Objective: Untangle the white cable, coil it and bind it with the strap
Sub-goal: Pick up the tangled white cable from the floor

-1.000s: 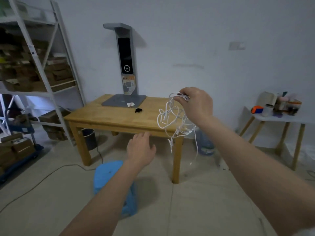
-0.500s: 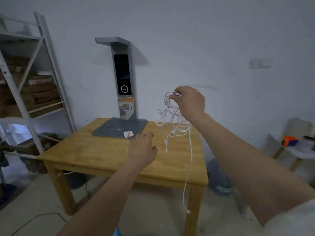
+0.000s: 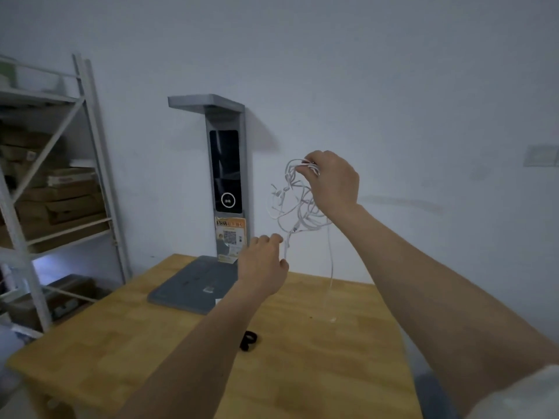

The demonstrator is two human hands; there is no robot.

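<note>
Right hand (image 3: 334,182) — tangled white cable (image 3: 298,207)

The left hand (image 3: 262,265) has risen to the dangling white cable (image 3: 298,204), now touching a strand.

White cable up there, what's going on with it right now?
The right hand holds the white cable up over the wooden table, gripping it at the top; it hangs as a loose tangle with one end trailing down toward the tabletop. The left hand reaches at the low strands, fingers relaxed. The black strap lies untouched on the table.
</note>
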